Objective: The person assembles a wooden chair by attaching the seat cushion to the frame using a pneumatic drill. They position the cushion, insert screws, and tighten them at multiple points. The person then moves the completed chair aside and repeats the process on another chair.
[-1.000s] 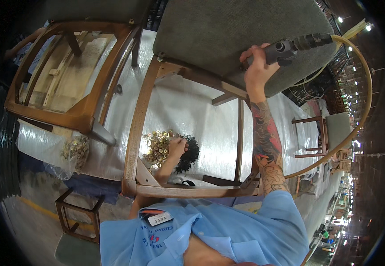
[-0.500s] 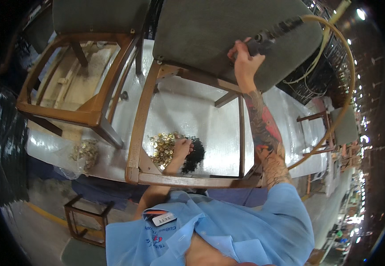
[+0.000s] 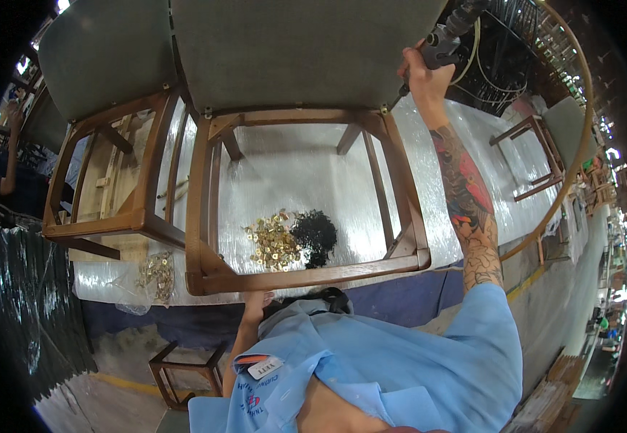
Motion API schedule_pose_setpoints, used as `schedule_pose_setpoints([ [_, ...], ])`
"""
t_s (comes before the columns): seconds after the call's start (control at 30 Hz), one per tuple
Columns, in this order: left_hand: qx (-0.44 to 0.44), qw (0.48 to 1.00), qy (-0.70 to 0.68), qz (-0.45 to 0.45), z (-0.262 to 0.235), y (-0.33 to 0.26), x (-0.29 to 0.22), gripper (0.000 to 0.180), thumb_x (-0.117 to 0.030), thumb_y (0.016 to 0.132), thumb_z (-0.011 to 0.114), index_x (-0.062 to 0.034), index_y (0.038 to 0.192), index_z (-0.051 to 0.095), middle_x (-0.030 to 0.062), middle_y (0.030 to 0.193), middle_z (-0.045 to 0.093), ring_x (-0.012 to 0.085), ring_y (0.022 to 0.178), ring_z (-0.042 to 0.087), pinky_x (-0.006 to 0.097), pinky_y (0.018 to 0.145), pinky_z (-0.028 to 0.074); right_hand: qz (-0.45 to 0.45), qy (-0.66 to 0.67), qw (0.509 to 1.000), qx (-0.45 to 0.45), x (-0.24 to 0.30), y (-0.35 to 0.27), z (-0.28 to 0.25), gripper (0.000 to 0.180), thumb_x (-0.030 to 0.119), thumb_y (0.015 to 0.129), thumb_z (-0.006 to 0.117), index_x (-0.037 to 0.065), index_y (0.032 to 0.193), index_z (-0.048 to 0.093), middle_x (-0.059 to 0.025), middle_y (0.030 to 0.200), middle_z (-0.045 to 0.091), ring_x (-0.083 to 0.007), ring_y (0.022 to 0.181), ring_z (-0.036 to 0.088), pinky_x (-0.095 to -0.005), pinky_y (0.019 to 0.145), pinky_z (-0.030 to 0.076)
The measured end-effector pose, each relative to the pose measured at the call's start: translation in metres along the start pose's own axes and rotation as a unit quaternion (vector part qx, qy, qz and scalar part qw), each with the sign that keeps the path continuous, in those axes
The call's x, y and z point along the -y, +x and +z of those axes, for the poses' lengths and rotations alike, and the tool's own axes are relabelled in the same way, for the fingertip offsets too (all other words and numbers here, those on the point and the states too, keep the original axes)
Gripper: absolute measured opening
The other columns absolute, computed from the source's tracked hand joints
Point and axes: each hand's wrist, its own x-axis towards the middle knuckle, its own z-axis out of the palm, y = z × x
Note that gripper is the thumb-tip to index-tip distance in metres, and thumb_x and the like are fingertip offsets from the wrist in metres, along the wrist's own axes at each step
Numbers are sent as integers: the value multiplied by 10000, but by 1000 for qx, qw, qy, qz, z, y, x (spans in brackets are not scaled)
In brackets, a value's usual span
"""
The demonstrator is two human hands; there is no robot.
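My right hand (image 3: 429, 78) is wrapped round a dark air screwdriver (image 3: 443, 49) at the upper right. Its thin tip points down beside the lower right corner of a grey-green chair back (image 3: 306, 54). That back belongs to a brown wooden chair frame (image 3: 313, 277) with an open seat. My left hand (image 3: 257, 299) is low, by the near rail of this frame; its fingers are partly hidden there. Within the seat opening lie a heap of brass-coloured metal pieces (image 3: 273, 245) and, touching it, a heap of small black screws (image 3: 315, 238).
Close on the left stands a second chair (image 3: 100, 227). A clear bag of metal pieces (image 3: 156, 278) sits at the table's near edge. A yellowish hose (image 3: 588, 108) curves down the right side. Another chair frame (image 3: 183, 372) is on the floor; one more chair (image 3: 537, 151) stands right.
My left hand has left the heaps and come back to the near rail. My right hand has carried the screwdriver right and up, to the chair back's edge. The chair appears turned squarer to me.
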Motion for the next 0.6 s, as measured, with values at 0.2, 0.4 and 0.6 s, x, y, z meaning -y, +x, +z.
schedule_pose_setpoints([
  [0.2,-88,991,-95,32,-34,-16,-4,171,-266,902,668,-100,910,624,6,717,610,77,557,575,191,432,392,-12,-23,999,-29,-35,-4,-14,50,15,827,630,5,807,585,-58,570,601,-130,464,559,-267,450,410],
  [0.4,-129,990,-37,52,-44,-8,-4,191,-279,926,645,-105,860,601,-27,668,559,60,522,515,202,423,362,-7,-22,1000,-2,-26,-3,-7,71,46,844,627,7,801,587,-56,551,597,-126,467,565,-270,443,414],
  [0.6,-127,988,-12,85,-43,-10,-6,172,-272,935,631,-134,881,544,-34,613,485,74,478,454,224,402,339,38,-12,999,-13,-23,-5,-6,117,73,821,646,28,746,569,-39,524,560,-134,411,516,-276,410,388],
])
